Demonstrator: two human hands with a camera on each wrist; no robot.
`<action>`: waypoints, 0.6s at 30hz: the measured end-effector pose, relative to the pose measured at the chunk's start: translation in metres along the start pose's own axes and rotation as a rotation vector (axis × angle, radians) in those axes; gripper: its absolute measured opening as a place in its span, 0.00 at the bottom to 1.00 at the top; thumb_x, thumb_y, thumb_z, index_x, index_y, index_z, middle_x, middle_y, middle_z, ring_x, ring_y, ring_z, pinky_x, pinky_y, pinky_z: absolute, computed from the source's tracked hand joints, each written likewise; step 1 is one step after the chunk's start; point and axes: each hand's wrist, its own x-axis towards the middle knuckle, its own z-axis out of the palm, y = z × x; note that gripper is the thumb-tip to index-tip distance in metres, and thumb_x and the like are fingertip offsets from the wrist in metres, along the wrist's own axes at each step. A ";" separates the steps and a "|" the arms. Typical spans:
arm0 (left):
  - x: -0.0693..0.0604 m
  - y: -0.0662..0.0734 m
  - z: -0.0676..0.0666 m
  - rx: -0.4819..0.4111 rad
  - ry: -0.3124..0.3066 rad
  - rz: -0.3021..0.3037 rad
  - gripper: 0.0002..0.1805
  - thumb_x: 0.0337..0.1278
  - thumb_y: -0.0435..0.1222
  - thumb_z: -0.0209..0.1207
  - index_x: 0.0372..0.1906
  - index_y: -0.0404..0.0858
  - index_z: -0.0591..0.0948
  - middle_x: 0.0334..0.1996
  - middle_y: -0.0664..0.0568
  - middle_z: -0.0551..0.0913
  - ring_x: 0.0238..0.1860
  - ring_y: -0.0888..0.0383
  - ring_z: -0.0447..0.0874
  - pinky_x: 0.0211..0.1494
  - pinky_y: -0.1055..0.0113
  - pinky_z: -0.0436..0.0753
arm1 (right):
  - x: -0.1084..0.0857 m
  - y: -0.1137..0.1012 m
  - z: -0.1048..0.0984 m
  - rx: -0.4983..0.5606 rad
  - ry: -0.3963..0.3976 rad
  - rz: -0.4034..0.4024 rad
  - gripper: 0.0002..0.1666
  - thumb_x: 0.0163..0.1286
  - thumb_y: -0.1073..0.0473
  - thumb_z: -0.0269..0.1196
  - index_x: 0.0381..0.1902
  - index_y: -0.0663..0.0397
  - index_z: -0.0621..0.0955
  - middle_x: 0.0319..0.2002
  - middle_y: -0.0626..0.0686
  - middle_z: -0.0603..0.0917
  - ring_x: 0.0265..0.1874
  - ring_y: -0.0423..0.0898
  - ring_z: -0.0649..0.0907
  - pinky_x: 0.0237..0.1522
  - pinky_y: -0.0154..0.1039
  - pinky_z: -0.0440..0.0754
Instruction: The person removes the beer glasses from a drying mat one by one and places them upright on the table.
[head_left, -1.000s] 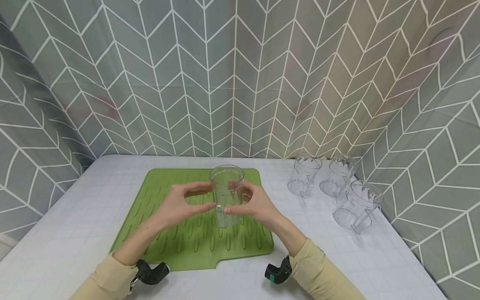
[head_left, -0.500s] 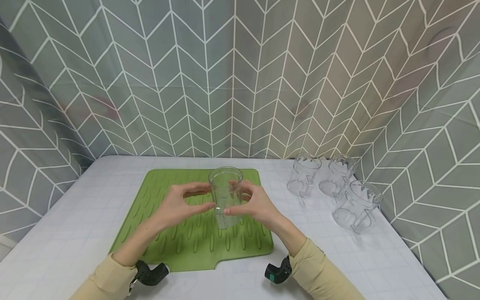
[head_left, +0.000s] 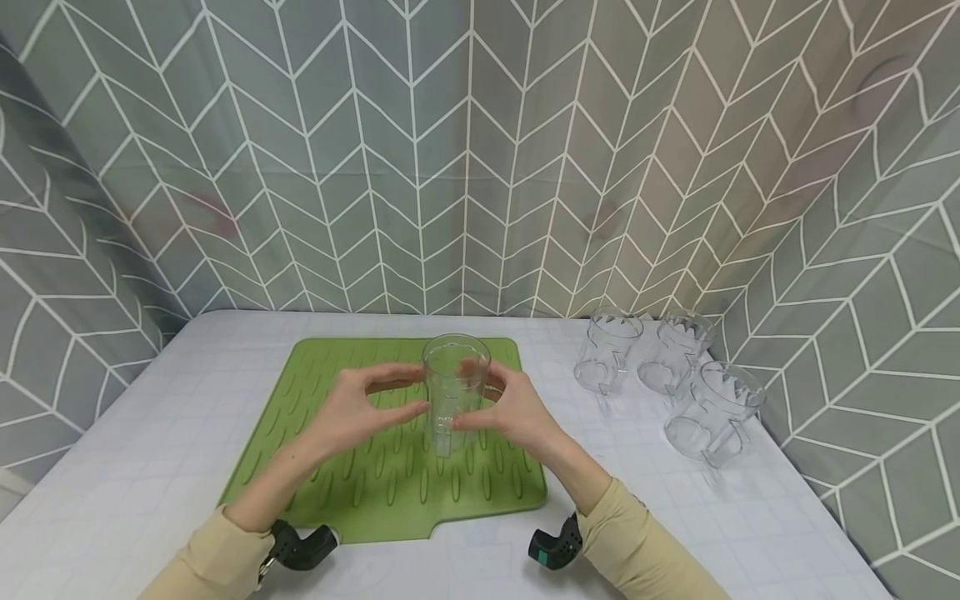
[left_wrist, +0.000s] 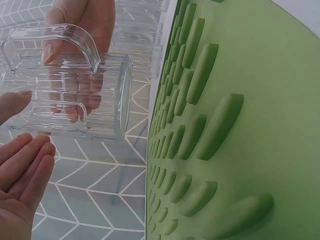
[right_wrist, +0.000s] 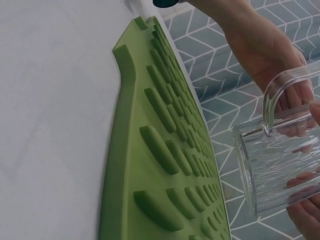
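A clear glass mug point(head_left: 454, 392) stands vertically in the air above the green ridged mat point(head_left: 360, 492), its handle towards me. My right hand point(head_left: 510, 408) grips its right side, thumb on the near face and fingers on the far one. On the opposite side my left hand point(head_left: 367, 404) holds it lightly between thumb and fingertips. In the left wrist view the mug point(left_wrist: 105, 107) shows a gap from the mat point(left_wrist: 280, 90). Through the glass in the right wrist view, parts of the left hand point(right_wrist: 265, 52) show. I cannot tell which mug end points down.
Three more clear mugs, a back-left one point(head_left: 609, 346), a back-right one point(head_left: 677, 350) and a front one point(head_left: 716, 412), stand on the white table point(head_left: 600, 458) at right. A patterned curtain point(head_left: 465, 167) closes off the back and sides.
The mug has turned slightly in the hands and shifted a little to the right. Both hands stay nearly in place, and the mat and other mugs have not moved.
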 end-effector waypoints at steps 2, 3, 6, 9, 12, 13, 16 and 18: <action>0.000 -0.001 0.000 -0.001 0.001 0.002 0.26 0.53 0.42 0.73 0.58 0.37 0.82 0.55 0.46 0.86 0.57 0.42 0.84 0.62 0.41 0.80 | 0.000 0.000 0.000 0.002 0.008 0.002 0.42 0.52 0.64 0.78 0.65 0.51 0.76 0.60 0.55 0.81 0.62 0.54 0.78 0.68 0.50 0.75; 0.000 -0.001 0.000 0.000 0.001 0.005 0.26 0.53 0.42 0.73 0.58 0.37 0.82 0.55 0.46 0.86 0.57 0.42 0.84 0.62 0.41 0.80 | 0.000 0.000 0.000 0.002 0.011 0.002 0.41 0.52 0.64 0.78 0.65 0.51 0.76 0.60 0.55 0.81 0.63 0.54 0.78 0.68 0.50 0.75; 0.001 -0.002 0.000 0.005 0.003 0.013 0.26 0.54 0.41 0.73 0.58 0.37 0.82 0.55 0.45 0.86 0.57 0.42 0.84 0.62 0.41 0.80 | 0.000 0.000 0.001 0.003 0.019 0.001 0.41 0.52 0.63 0.78 0.65 0.52 0.76 0.61 0.56 0.81 0.63 0.55 0.78 0.68 0.50 0.76; 0.001 -0.002 0.000 0.009 0.004 0.015 0.27 0.53 0.41 0.73 0.58 0.37 0.82 0.55 0.46 0.86 0.56 0.42 0.84 0.61 0.41 0.81 | -0.001 -0.001 0.001 0.011 0.023 0.006 0.41 0.52 0.63 0.77 0.65 0.52 0.76 0.61 0.57 0.81 0.63 0.55 0.79 0.68 0.50 0.77; 0.001 -0.002 -0.001 0.007 0.001 0.010 0.27 0.53 0.42 0.73 0.58 0.38 0.82 0.55 0.47 0.86 0.57 0.42 0.84 0.62 0.42 0.81 | 0.000 -0.001 0.001 0.022 0.023 0.008 0.40 0.53 0.63 0.77 0.65 0.53 0.76 0.61 0.56 0.81 0.63 0.55 0.79 0.67 0.50 0.77; 0.001 -0.003 -0.001 0.005 0.000 0.007 0.28 0.53 0.42 0.73 0.59 0.38 0.82 0.56 0.47 0.85 0.57 0.41 0.83 0.62 0.42 0.80 | 0.000 -0.001 0.001 0.023 0.023 0.008 0.40 0.53 0.63 0.77 0.65 0.53 0.76 0.61 0.56 0.81 0.63 0.55 0.79 0.67 0.50 0.77; 0.000 -0.003 -0.002 0.001 -0.006 -0.008 0.28 0.52 0.42 0.73 0.59 0.39 0.81 0.57 0.48 0.85 0.58 0.42 0.83 0.63 0.42 0.80 | 0.000 0.000 0.002 0.024 0.022 0.007 0.40 0.54 0.63 0.77 0.65 0.54 0.76 0.61 0.57 0.81 0.63 0.56 0.79 0.68 0.51 0.76; 0.001 -0.004 -0.003 -0.004 -0.011 -0.013 0.29 0.52 0.43 0.73 0.60 0.39 0.81 0.57 0.48 0.84 0.59 0.42 0.82 0.63 0.42 0.79 | 0.000 0.000 0.001 0.026 0.024 0.008 0.40 0.53 0.63 0.77 0.65 0.54 0.76 0.61 0.57 0.81 0.63 0.56 0.79 0.68 0.51 0.76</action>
